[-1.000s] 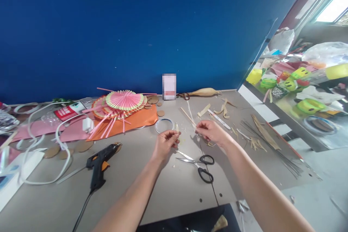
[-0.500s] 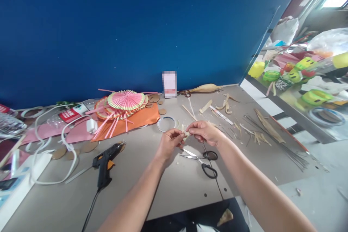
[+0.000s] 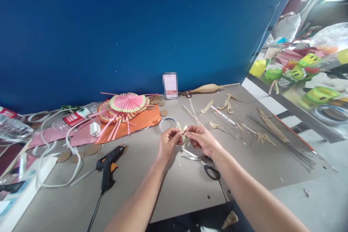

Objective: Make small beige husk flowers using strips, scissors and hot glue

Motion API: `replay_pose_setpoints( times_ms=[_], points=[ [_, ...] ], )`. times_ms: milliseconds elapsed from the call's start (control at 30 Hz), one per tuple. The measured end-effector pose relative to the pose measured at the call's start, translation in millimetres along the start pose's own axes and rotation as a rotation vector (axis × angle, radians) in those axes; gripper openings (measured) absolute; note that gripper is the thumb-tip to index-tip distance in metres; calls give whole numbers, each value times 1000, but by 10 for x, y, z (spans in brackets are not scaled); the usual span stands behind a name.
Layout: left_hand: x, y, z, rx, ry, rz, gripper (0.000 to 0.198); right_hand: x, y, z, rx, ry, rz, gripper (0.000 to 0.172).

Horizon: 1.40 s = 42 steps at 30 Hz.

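Observation:
My left hand [image 3: 167, 144] and my right hand [image 3: 200, 138] meet above the grey table [image 3: 168, 185], fingertips pinched together on a small pale dried-leaf strip [image 3: 182, 129]. Both hands are closed on it. Just below my right hand lie black-handled scissors [image 3: 202, 163], blades apart. A clear ring [image 3: 167, 124] lies flat on the table just beyond my fingers.
A black and orange glue gun [image 3: 108, 163] lies to the left with its cord. Pink and green paper fans [image 3: 123, 105] rest on orange paper [image 3: 141, 119] at the back. Dried leaf scraps [image 3: 261, 136] and thin dark sticks [image 3: 288, 145] are scattered right. White cable [image 3: 67, 148] loops at the left.
My hands came together: the right moved left to meet the left, and both now pinch the leaf strip. The view shifted slightly.

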State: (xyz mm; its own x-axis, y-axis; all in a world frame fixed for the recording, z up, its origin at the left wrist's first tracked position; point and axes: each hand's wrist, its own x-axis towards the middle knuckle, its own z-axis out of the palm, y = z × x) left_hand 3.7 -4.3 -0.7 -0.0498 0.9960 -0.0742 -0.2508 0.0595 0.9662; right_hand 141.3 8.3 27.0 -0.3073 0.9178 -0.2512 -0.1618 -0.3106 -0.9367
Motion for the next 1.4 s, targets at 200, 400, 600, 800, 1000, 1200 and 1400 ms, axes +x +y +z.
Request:
replay_pose_setpoints(
  times_ms=[200, 400, 600, 800, 1000, 1200, 1400],
  points=[
    [-2, -7, 2, 0, 16, 4, 25, 54, 87, 60, -94, 140, -100, 16],
    [-1, -8, 14, -9, 38, -5, 22, 47, 76, 109, -132, 192, -170, 12],
    [-9, 5, 32, -18, 65, 10, 21, 21, 87, 141, -128, 204, -220, 14],
    [-11, 12, 42, -26, 93, 26, 19, 31, 121, 140, -141, 198, -240, 15],
    [-6, 0, 42, -31, 97, 43, 18, 17, 105, 162, -163, 185, -249, 11],
    [2, -17, 34, -34, 96, 61, 18, -1, 101, 183, -172, 186, -253, 9],
    [2, -21, 32, -31, 84, 75, 18, 9, 126, 202, -170, 190, -246, 9]
  ],
)
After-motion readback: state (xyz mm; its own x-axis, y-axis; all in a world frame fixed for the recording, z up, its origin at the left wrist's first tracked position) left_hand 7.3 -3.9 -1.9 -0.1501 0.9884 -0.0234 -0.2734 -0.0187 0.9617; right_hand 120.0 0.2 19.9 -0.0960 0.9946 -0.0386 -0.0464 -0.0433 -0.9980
